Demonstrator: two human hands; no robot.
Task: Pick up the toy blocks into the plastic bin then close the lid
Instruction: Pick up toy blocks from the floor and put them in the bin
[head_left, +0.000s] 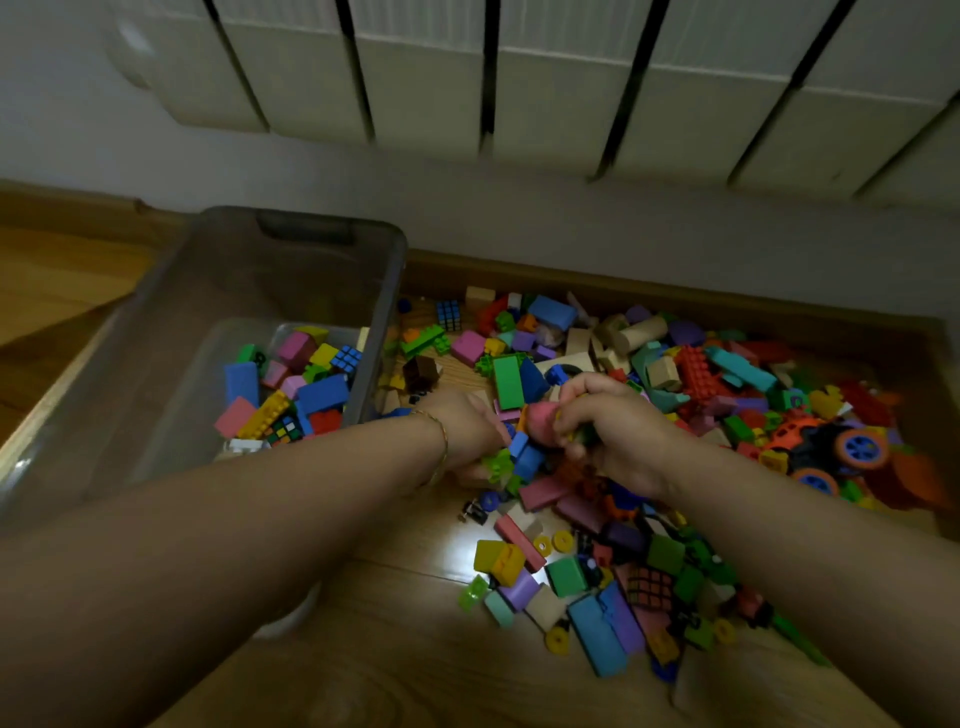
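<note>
A clear grey plastic bin (311, 244) stands on the floor at the left, with several coloured blocks (291, 384) lying in its bottom. A big heap of toy blocks (675, 374) covers the floor to its right. My left hand (467, 426), a thin bracelet on the wrist, reaches into the heap and its fingers curl around blue and green blocks (519, 457). My right hand (618, 426) grips a pink block (540, 421) together with other small pieces just above the heap. No lid is in view.
A white radiator (519, 78) hangs on the wall behind. An orange toy car with blue wheels (826, 447) lies at the right of the heap. Puzzle cubes (448, 314) lie among the blocks. Bare wooden floor (389, 649) shows in front.
</note>
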